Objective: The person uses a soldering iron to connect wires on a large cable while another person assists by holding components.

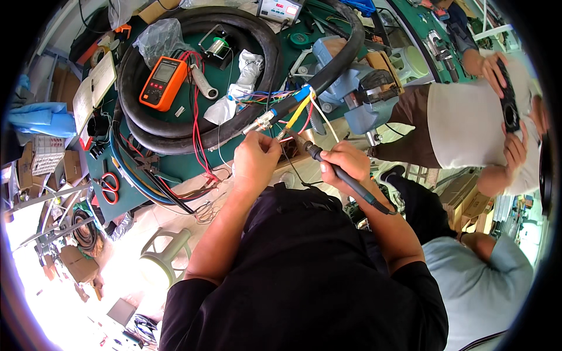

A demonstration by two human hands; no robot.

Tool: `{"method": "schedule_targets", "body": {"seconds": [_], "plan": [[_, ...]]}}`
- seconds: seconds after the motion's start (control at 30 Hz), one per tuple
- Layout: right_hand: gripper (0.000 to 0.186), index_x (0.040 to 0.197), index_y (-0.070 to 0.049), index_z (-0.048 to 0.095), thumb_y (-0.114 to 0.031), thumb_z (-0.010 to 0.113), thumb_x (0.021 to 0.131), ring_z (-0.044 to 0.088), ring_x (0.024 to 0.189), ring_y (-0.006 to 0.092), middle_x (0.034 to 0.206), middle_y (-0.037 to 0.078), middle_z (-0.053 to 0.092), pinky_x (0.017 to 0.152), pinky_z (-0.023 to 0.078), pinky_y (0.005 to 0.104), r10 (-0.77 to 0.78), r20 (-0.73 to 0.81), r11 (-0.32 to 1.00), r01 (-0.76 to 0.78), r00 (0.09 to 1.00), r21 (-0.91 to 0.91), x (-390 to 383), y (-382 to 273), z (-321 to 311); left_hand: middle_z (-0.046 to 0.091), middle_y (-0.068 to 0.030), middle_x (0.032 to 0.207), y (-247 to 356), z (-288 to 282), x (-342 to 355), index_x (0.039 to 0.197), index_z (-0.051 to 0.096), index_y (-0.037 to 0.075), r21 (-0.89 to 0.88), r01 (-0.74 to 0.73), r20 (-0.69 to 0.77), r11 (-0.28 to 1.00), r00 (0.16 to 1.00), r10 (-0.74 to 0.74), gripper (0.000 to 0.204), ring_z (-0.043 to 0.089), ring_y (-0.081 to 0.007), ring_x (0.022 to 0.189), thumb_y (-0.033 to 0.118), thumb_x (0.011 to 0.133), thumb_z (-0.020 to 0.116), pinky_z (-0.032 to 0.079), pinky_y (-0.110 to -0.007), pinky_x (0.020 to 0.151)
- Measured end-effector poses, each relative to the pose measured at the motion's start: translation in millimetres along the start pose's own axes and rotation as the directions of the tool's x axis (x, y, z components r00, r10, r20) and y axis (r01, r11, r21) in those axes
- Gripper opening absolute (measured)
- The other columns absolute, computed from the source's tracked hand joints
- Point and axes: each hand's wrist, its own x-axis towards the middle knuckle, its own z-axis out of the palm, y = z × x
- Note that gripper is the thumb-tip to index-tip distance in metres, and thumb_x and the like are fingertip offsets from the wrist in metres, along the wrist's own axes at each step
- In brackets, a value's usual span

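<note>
My right hand (346,166) is wrapped round the dark handle of a soldering iron (358,188), its tip pointing up and left. The tip is close to the lower end of a thick yellow wire (299,111); whether they touch is too small to tell. Just left of it my left hand (256,161) is closed in a pinch on thin solder wire, which trails down from a spool (219,48) on a stand. Yellow, white and red wires fan out of a thick black cable (344,58) beside a silver connector (258,123). Fingertips partly hide the joint.
A blue-grey bench vise (372,114) stands by the cable. An orange multimeter (164,83), red-handled scissors (109,187) and coiled cable lie on the green bench (181,161). At right a person (468,123) holds a black device; another person (474,281) is lower right. A stool (165,251) stands at left.
</note>
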Motion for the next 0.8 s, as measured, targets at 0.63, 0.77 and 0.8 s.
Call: {"method": "schedule_targets", "body": {"seconds": [0.63, 0.77, 0.8], "plan": [[0.022, 0.088, 0.002, 0.060, 0.004, 0.067, 0.067, 0.050, 0.052, 0.0234, 0.063, 0.008, 0.050, 0.047, 0.041, 0.0314, -0.068, 0.099, 0.998, 0.069, 0.993, -0.011, 8, -1, -4, 0.067, -0.0107, 0.069, -2, -4, 5, 0.082, 0.057, -0.005, -0.020, 0.020, 0.088, 1.000, 0.996, -0.018, 0.021, 0.063, -0.0126, 0.058, 0.016, 0.086, 0.061, 0.049, -0.025, 0.054], [0.019, 0.086, 0.001, 0.061, 0.004, 0.067, 0.069, 0.050, 0.051, 0.0223, 0.063, 0.009, 0.052, 0.046, 0.040, 0.0311, 0.002, 0.042, 1.000, -0.002, 0.999, 0.013, 8, 2, -5, 0.067, -0.0115, 0.070, -4, -6, 10, 0.084, 0.056, -0.005, 0.047, -0.033, 0.072, 0.998, 0.997, 0.030, 0.021, 0.064, -0.0133, 0.059, 0.015, 0.088, 0.059, 0.050, -0.026, 0.055], [0.018, 0.086, 0.001, 0.061, 0.003, 0.067, 0.069, 0.050, 0.051, 0.0220, 0.063, 0.009, 0.053, 0.046, 0.040, 0.0312, 0.006, 0.027, 1.000, -0.006, 1.000, 0.020, 9, 2, -3, 0.067, -0.0115, 0.070, -5, -5, 10, 0.084, 0.056, -0.005, 0.051, -0.055, 0.063, 0.997, 0.997, 0.052, 0.021, 0.065, -0.0134, 0.059, 0.015, 0.088, 0.059, 0.050, -0.026, 0.055]]}}
